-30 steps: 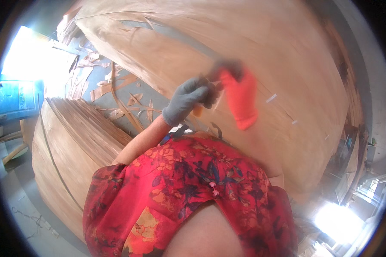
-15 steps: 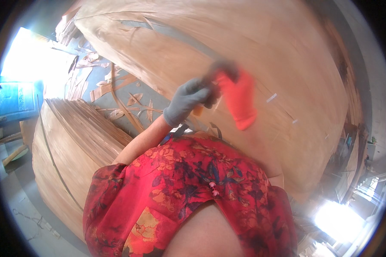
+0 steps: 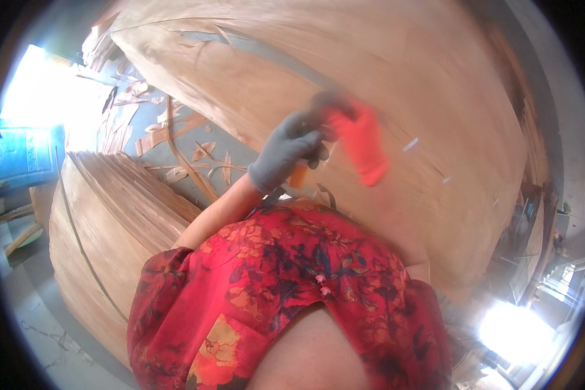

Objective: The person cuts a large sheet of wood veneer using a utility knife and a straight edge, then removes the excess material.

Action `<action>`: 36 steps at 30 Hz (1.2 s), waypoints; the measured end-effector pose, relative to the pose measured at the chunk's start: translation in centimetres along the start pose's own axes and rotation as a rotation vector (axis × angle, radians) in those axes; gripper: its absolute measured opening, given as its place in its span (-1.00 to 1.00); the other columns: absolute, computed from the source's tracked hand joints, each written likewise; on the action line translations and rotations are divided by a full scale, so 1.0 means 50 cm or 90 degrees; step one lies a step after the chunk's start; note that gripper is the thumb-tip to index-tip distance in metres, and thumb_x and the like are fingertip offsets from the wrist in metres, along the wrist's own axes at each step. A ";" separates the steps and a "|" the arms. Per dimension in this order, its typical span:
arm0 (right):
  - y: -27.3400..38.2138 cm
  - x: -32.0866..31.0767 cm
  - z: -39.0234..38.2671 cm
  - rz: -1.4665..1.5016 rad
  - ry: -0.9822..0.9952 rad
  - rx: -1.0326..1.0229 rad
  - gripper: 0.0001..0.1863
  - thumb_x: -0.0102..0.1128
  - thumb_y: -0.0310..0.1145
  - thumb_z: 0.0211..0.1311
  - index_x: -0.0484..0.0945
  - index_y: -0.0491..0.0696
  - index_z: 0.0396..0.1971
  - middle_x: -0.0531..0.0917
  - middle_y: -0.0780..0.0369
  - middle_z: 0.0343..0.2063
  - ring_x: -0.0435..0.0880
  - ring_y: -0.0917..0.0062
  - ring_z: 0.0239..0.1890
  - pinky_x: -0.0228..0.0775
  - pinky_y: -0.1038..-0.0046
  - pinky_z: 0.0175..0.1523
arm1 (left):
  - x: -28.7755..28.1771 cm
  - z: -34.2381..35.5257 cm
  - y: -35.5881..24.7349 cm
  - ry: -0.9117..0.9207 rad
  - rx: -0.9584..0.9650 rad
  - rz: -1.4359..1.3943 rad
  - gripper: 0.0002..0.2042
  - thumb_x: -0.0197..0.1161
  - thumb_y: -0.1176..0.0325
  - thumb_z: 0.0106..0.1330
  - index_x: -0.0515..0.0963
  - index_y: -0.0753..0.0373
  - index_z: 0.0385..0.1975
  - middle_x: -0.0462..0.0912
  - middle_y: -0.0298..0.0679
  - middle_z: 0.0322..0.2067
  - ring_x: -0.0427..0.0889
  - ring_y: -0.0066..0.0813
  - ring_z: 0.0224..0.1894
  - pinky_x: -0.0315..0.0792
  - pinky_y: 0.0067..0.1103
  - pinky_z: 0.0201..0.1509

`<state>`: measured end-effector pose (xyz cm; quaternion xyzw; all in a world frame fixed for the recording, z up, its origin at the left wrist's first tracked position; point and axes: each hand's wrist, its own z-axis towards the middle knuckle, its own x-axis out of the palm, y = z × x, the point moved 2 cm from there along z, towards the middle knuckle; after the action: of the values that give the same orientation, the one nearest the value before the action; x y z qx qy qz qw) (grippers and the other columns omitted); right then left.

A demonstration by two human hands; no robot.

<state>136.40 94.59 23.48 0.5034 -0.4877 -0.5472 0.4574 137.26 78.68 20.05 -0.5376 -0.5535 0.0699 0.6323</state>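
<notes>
My left hand [image 3: 287, 148], in a grey glove, is closed around a small yellow object [image 3: 298, 176] whose kind I cannot make out. My right hand [image 3: 353, 132], in an orange glove with dark fingertips, meets it at the top, over a broad, pale sheet of thin wood [image 3: 435, 84]. Motion smears the right fingers, so whether they grip anything is unclear. Below both hands is my red floral clothing [image 3: 266, 253].
A second stack of wood sheets [image 3: 104, 234] lies at the lower left, torn wood strips [image 3: 169, 136] on the grey floor between the stacks. A blue object [image 3: 26, 153] stands at the left edge, and more wood scraps [image 3: 533, 227] line the right side.
My right hand is blurred in all frames and has shifted slightly up and to the left. My left hand stays in nearly the same place, still closed.
</notes>
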 end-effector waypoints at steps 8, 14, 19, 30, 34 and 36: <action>0.003 -0.019 -0.007 -0.033 -0.002 0.019 -0.79 0.19 -0.49 0.36 0.66 -0.17 -0.07 0.71 0.33 -0.28 0.63 0.71 -0.28 0.50 0.62 -0.18 | 0.000 0.000 0.004 -0.006 -0.013 -0.026 -0.62 0.10 0.43 0.45 0.34 0.24 0.24 0.64 -0.20 -0.09 0.60 -0.58 -0.31 0.44 -0.68 -0.33; -0.005 -0.003 -0.008 0.061 0.004 0.063 -0.80 0.19 -0.54 0.33 0.66 -0.21 -0.10 0.72 0.30 -0.24 0.66 0.68 -0.24 0.53 0.61 -0.14 | 0.006 -0.002 0.009 -0.008 -0.044 0.004 -0.62 0.13 0.40 0.45 0.34 0.24 0.24 0.64 -0.24 -0.10 0.59 -0.60 -0.31 0.44 -0.70 -0.32; -0.018 -0.005 0.003 0.080 0.016 0.026 -0.80 0.23 -0.52 0.31 0.65 -0.20 -0.09 0.72 0.30 -0.26 0.64 0.69 -0.28 0.51 0.62 -0.18 | -0.011 0.005 0.009 0.009 -0.021 0.031 -0.61 0.14 0.39 0.45 0.34 0.24 0.24 0.63 -0.25 -0.10 0.58 -0.62 -0.31 0.42 -0.71 -0.33; -0.016 0.027 -0.045 -0.635 -0.071 -0.158 -0.66 0.37 -0.12 0.17 0.55 -0.06 -0.24 0.62 0.21 -0.27 0.64 0.27 -0.24 0.49 0.25 -0.23 | -0.015 0.035 0.037 -0.103 0.089 0.070 -0.64 0.15 0.39 0.47 0.39 0.24 0.22 0.61 -0.35 -0.12 0.57 -0.68 -0.33 0.46 -0.68 -0.36; -0.021 0.038 -0.039 -0.642 -0.083 -0.161 -0.69 0.34 -0.13 0.17 0.53 -0.06 -0.31 0.62 0.14 -0.30 0.63 0.18 -0.23 0.45 0.14 -0.24 | -0.026 0.043 0.048 -0.136 0.107 0.107 -0.64 0.15 0.44 0.46 0.39 0.25 0.23 0.60 -0.38 -0.12 0.55 -0.71 -0.32 0.48 -0.68 -0.34; -0.027 0.045 -0.037 -0.659 -0.086 -0.159 -0.69 0.31 -0.12 0.20 0.54 -0.06 -0.30 0.63 0.12 -0.30 0.63 0.15 -0.23 0.45 0.13 -0.25 | -0.038 0.054 0.067 -0.142 0.144 0.112 -0.62 0.15 0.49 0.44 0.39 0.25 0.23 0.60 -0.40 -0.13 0.55 -0.72 -0.31 0.49 -0.68 -0.31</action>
<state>138.07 92.36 21.89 0.5833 -0.1351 -0.7865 0.1517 136.17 80.37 15.81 -0.4982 -0.5596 0.2460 0.6149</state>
